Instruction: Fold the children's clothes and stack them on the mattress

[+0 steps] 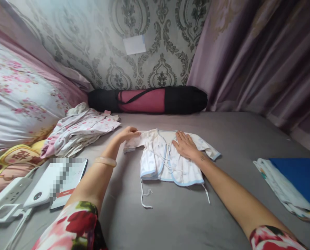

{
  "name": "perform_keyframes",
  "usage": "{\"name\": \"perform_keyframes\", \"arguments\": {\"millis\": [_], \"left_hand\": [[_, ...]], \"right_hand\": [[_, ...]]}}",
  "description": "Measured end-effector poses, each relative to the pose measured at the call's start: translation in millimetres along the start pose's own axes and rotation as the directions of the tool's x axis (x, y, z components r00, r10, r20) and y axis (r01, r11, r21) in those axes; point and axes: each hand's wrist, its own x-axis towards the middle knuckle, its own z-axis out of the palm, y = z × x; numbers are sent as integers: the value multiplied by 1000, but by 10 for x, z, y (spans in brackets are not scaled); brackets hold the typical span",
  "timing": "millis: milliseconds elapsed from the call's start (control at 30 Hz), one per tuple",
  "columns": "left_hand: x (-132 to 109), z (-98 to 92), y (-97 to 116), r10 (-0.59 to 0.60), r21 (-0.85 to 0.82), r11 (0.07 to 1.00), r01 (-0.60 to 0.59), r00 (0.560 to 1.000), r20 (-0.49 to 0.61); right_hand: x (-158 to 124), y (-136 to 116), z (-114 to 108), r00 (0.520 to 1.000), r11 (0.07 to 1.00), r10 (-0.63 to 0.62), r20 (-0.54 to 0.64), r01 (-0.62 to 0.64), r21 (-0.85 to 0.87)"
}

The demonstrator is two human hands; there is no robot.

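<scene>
A small white baby shirt [155,163] with pale blue trim lies spread on the grey bed sheet, its front ties loosely crossed and more ties trailing below the hem. My left hand [129,133] pinches the top edge of the sleeve on the left, fingers closed on the cloth. Flat on the upper chest, near the neckline, rests my right hand [185,144] with its fingers stretched out. The sleeve on the right [207,146] angles outward past my right wrist.
Crumpled clothes [84,130] lie at left, beside a floral pillow [22,93]. Nearer are two phones [44,184] and a power strip [10,192]. A black and pink long bag [144,100] lies along the wall. Folded blue and white cloth [295,184] sits at right.
</scene>
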Motion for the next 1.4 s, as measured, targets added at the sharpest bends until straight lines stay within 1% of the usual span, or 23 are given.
{"name": "perform_keyframes", "arguments": {"millis": [67, 133, 200, 233, 300, 333, 400, 433, 500, 567, 600, 667, 700, 733, 800, 833, 900, 1000, 1067, 1133, 1267, 1333, 1400], "left_hand": [[-2, -17, -9, 32, -87, 996, -37, 998, -57], [3, -34, -19, 39, -39, 998, -44, 994, -102], [10, -35, -24, 38, 167, 986, -16, 991, -131], [10, -23, -20, 35, 299, 954, 12, 988, -152], [2, 35, 16, 49, 542, 836, 79, 975, -217], [-7, 83, 53, 73, 628, 772, 103, 966, -248], [-35, 207, 175, 132, 716, 688, 120, 949, -285], [-53, 280, 262, 150, 724, 680, 116, 944, -293], [-90, 440, 476, 152, 682, 726, 86, 948, -280], [-123, 612, 719, 147, 597, 802, 20, 962, -229], [-138, 702, 841, 157, 550, 835, -27, 969, -189], [-165, 889, 1061, 194, 460, 879, -125, 975, -105], [-180, 986, 1155, 206, 420, 894, -159, 976, -67], [-198, 1083, 1235, 206, 388, 905, -177, 978, -34], [-243, 1272, 1348, 174, 370, 915, -162, 985, 0], [-270, 1359, 1381, 150, 387, 912, -134, 989, -10], [-322, 1501, 1401, 112, 451, 890, -63, 990, -83], [-375, 1619, 1348, 95, 532, 847, 20, 977, -189], [-382, 1643, 1293, 92, 556, 830, 37, 975, -202], [-368, 1649, 1244, 88, 561, 826, 42, 975, -204], [-313, 1678, 1187, 77, 537, 842, 56, 972, -223], [-283, 1701, 1166, 78, 520, 852, 57, 969, -234], [-256, 1716, 1141, 78, 503, 863, 56, 967, -241]], "right_hand": [[1, 3, -11, 1000, 1000, 5, 0, -5, -1], [-2, -2, -18, 1000, 1000, 12, 4, -12, 6], [-11, -17, -21, 1000, 1000, 24, 8, -25, 15], [-18, -29, -22, 1000, 999, 30, 8, -30, 21], [-29, -56, -31, 999, 998, 42, 9, -43, 43], [-30, -67, -44, 999, 997, 48, 13, -49, 64], [-16, -63, -96, 998, 988, 40, 47, -47, 149], [-3, -37, -139, 997, 974, 33, 67, -47, 220], [19, 79, -258, 997, 914, 44, 57, -63, 400], [2, 289, -403, 987, 820, 156, -31, -111, 561], [-33, 420, -476, 964, 779, 251, -83, -150, 609], [-170, 703, -601, 886, 722, 446, -130, -270, 637], [-268, 839, -646, 849, 698, 519, -101, -352, 624], [-381, 960, -676, 824, 682, 564, -45, -435, 588], [-617, 1143, -692, 801, 673, 599, 3, -506, 540], [-722, 1201, -682, 794, 671, 607, 20, -526, 523], [-863, 1264, -644, 793, 676, 608, 47, -548, 493], [-876, 1277, -607, 816, 725, 557, 156, -569, 388], [-806, 1264, -619, 810, 753, 528, 257, -586, 300], [-737, 1239, -649, 799, 761, 513, 315, -592, 264], [-697, 1192, -698, 819, 778, 480, 314, -563, 278], [-701, 1211, -694, 824, 778, 489, 286, -561, 285], [-701, 1279, -664, 820, 752, 524, 229, -572, 327]]}}
